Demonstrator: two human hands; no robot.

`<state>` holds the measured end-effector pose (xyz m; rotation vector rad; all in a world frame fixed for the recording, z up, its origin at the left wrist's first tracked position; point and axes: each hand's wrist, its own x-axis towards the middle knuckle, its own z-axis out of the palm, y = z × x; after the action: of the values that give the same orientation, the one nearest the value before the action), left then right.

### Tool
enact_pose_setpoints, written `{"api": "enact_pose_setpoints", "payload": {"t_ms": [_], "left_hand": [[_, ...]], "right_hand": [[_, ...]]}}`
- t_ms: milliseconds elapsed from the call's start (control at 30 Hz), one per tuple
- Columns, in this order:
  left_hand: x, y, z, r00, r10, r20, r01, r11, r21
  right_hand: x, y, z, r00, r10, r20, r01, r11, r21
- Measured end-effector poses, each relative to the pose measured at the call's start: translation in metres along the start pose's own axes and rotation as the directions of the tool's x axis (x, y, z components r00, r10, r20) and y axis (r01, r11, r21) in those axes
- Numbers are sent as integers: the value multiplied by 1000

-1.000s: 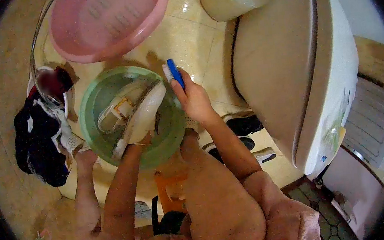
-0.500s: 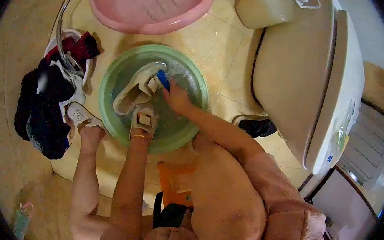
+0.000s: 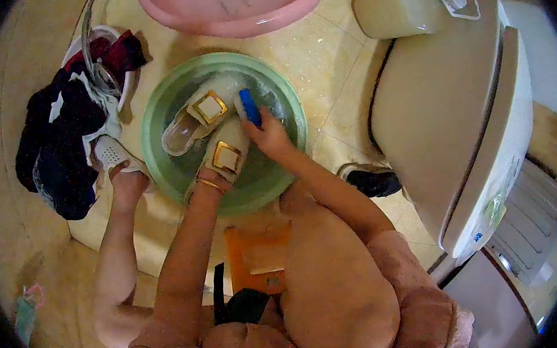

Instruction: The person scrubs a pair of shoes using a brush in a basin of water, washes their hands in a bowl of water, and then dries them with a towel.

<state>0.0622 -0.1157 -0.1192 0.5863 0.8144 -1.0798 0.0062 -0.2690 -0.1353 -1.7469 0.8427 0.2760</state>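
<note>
A green basin (image 3: 155, 145) of water holds two light shoes with gold square buckles. My left hand (image 3: 214, 177) is pushed into the opening of the nearer shoe (image 3: 235, 144) and holds it from inside; its fingers are hidden. The other shoe (image 3: 182, 131) lies beyond it, sole down, at the basin's left and back. Closed around a blue brush (image 3: 250, 107) with pale bristles, my right hand (image 3: 271, 137) is over the right part of the basin, with the brush just right of the shoes.
A pink tub (image 3: 259, 23) stands beyond the basin. Dark and white clothes (image 3: 67, 146) and a small bucket (image 3: 127, 94) are at the left. On the right are a cloudy jug (image 3: 396, 6), a large beige fixture (image 3: 444, 93) and a black shoe (image 3: 373, 182). An orange stool (image 3: 238, 260) is below the basin.
The nearer shoe, earlier lifted on my left hand with its side showing, is now lower with its buckle facing up. My right hand has moved the brush from the basin's rim to over the water.
</note>
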Motion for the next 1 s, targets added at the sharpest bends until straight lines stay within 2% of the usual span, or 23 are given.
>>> {"api": "enact_pose_setpoints", "payload": {"t_ms": [33, 67, 100, 133, 167, 200, 233, 267, 300, 333, 400, 433, 500, 533, 600, 633, 667, 700, 733, 800, 867, 933, 1000], "left_hand": [[-6, 0, 0, 1000, -4, -15, 4, 1000, 13], [-12, 0, 1, 1000, -7, -28, 8, 1000, 27], [-1, -2, -23, 972, 81, 221, -162, 913, 375], [12, -3, -48, 969, 87, 229, -172, 909, 379], [24, -5, -70, 894, 229, 385, -426, 702, 571], [23, -4, -62, 772, 302, 560, -635, 400, 661], [21, -1, -55, 762, 302, 573, -647, 396, 652], [18, 5, -49, 880, 226, 418, -411, 805, 429], [8, 10, -36, 949, 57, 309, -82, 994, 68], [-3, 12, -25, 946, 65, 318, -91, 994, 68], [-25, 11, -7, 878, 208, 432, -347, 898, 272], [-27, 12, -9, 871, 215, 443, -358, 893, 271], [-27, 13, -14, 859, 228, 457, -347, 918, 193], [-42, 14, -2, 852, 232, 469, -354, 915, 191], [-75, 15, 16, 911, 160, 381, -190, 981, 41], [-73, 13, 3, 904, 159, 396, -192, 981, 43], [-62, 13, -22, 909, 195, 367, -242, 966, 86], [-56, 19, -36, 911, 233, 341, -290, 948, 129], [-62, 14, -20, 905, 225, 361, -288, 949, 129], [-72, 23, -4, 888, 253, 385, -326, 935, 137], [-76, 29, 14, 872, 254, 419, -342, 928, 149], [-85, 44, 23, 856, 255, 450, -363, 916, 170], [-104, 48, 35, 835, 283, 472, -408, 894, 186]], "right_hand": [[-7, -13, -10, 991, 58, 117, -58, 998, -4], [-12, -17, -13, 992, 51, 119, -52, 999, 0], [-16, -21, -18, 991, 8, 137, -2, 999, -43], [-18, -25, -23, 987, -37, 154, 51, 995, -88], [-20, -19, -26, 980, -129, 154, 139, 989, -57], [-22, -20, -31, 980, -139, 144, 149, 987, -61], [-23, -20, -37, 977, -146, 157, 157, 986, -57], [-25, -21, -42, 973, -154, 174, 165, 985, -54], [-31, -24, -46, 970, -203, 134, 215, 973, -79], [-31, -18, -45, 968, -215, 132, 226, 971, -82], [-30, -3, -42, 932, -355, 71, 357, 934, -10], [-32, 0, -43, 927, -369, 66, 370, 929, -13], [-36, 3, -47, 963, -250, 103, 269, 925, -270], [-40, 4, -50, 960, -261, 97, 278, 921, -274], [-51, 5, -56, 982, -85, 169, 85, 996, 4], [-60, 1, -59, 983, -94, 157, 95, 995, 0], [-69, -3, -63, 982, 18, 188, -83, 937, 340], [-78, -7, -68, 961, 106, 256, -248, 738, 628], [-89, -15, -71, 967, 100, 236, -230, 743, 629], [-106, -32, -75, 974, -38, 221, -159, 578, 800], [-131, -77, -80, 980, -61, 187, -122, 556, 822], [-143, -104, -84, 949, -163, 268, -127, 581, 804], [-137, -124, -82, 889, -283, 359, -85, 670, 738]]}}
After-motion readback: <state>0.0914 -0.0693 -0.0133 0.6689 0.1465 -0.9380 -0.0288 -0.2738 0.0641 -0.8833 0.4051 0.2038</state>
